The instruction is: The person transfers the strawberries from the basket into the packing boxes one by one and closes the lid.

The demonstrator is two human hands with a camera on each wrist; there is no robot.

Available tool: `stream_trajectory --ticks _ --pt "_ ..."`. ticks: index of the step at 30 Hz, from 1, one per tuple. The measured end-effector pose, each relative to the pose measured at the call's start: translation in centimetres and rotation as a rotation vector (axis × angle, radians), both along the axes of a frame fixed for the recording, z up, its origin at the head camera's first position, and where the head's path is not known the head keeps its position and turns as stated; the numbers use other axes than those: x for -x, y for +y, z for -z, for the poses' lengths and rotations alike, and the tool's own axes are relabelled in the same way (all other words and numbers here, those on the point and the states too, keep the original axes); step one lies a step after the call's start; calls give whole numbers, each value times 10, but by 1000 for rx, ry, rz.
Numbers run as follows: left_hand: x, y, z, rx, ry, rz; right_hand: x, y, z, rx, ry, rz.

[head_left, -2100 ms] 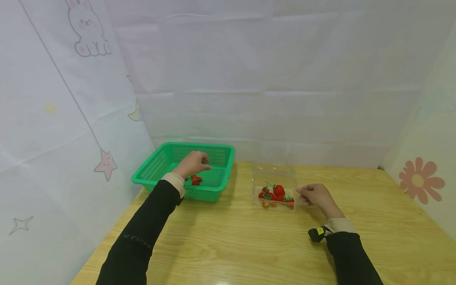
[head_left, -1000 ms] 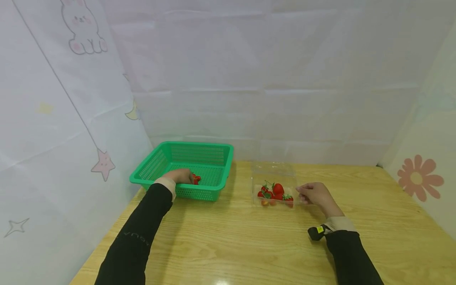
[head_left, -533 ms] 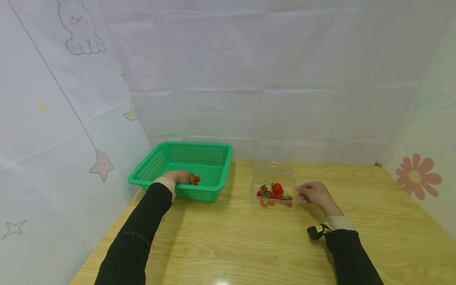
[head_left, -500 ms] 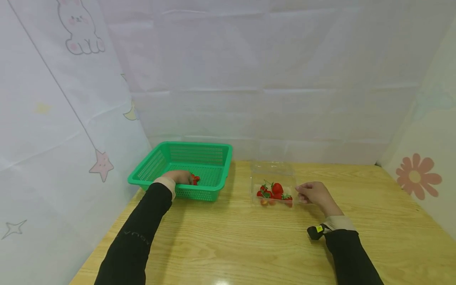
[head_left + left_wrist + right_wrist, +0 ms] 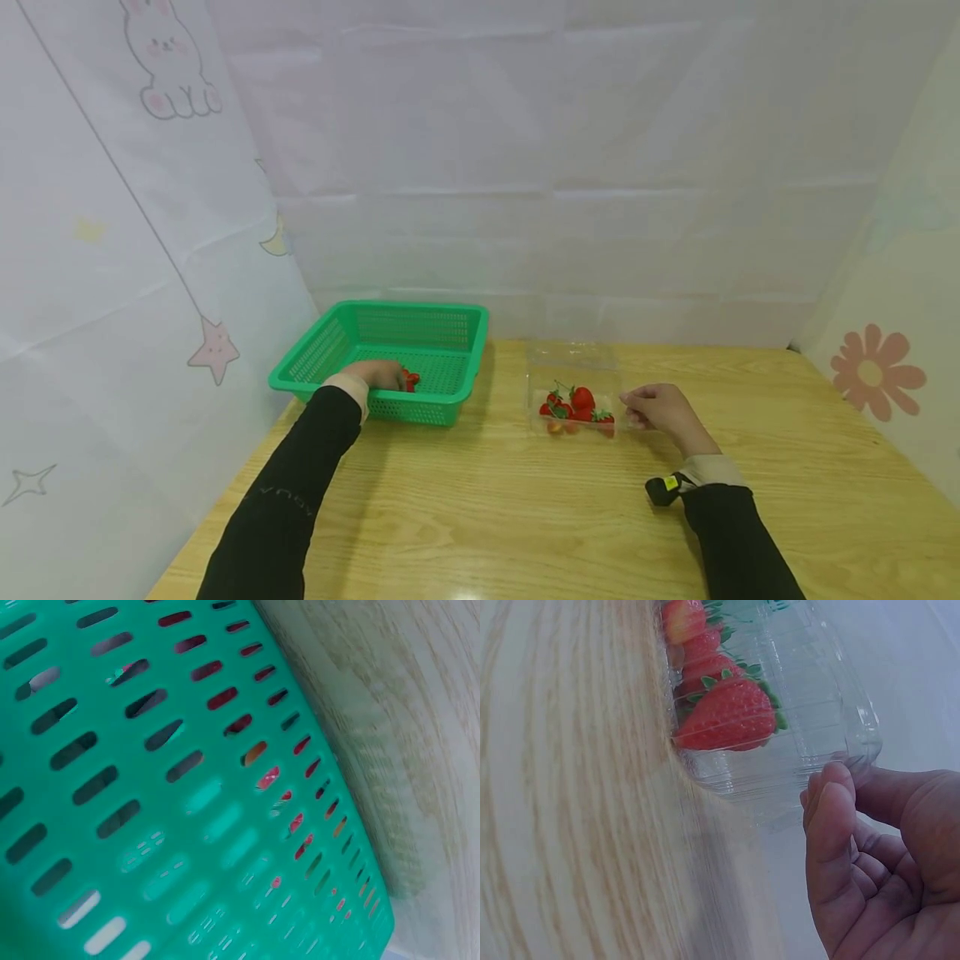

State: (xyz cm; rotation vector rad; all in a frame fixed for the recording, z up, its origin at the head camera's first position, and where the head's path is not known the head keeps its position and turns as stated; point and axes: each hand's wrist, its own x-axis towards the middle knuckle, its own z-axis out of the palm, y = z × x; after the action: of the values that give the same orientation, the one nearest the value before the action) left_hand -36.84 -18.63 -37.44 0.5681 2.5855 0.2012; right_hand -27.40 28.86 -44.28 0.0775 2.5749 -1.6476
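Head view shows us a wooden table (image 5: 480, 517) with two containers: at about ten o'clock from its middle, the green basket (image 5: 412, 323), and at about two o'clock, the clear box (image 5: 540, 384), standing well apart from each other. We suppose this spacing lets each hand work at its own side, so the arms do not cross. The left hand (image 5: 375, 375) comes over the basket's rim at six o'clock and dips inside, beside some red fruits (image 5: 412, 381) which lie at its three o'clock. The rim hides its fingertips, and the left wrist view gives us mainly the perforated wall, with red pieces behind the slots; therefore we cannot tell how far the fingers are spread, or if they have hold of any fruit. The right hand (image 5: 660, 410) is at three o'clock of the box, with thumb and forefinger closed together on the edge of its corner; the right wrist view confirms this pinch for us. We judge that such a light grip serves for steadying the thin plastic, without squeezing the strawberries (image 5: 582, 399) inside, which are gathered toward the box's six o'clock wall, green leaves attached.
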Motion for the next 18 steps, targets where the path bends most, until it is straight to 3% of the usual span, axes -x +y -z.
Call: stream_trajectory --ticks 10,18 --pt "-8 6 -11 -20 86 58 -2 0 2 -17 15 -9" --pt "-15 21 -34 -74 121 -3 -2 -1 -1 -11 -8 -12"
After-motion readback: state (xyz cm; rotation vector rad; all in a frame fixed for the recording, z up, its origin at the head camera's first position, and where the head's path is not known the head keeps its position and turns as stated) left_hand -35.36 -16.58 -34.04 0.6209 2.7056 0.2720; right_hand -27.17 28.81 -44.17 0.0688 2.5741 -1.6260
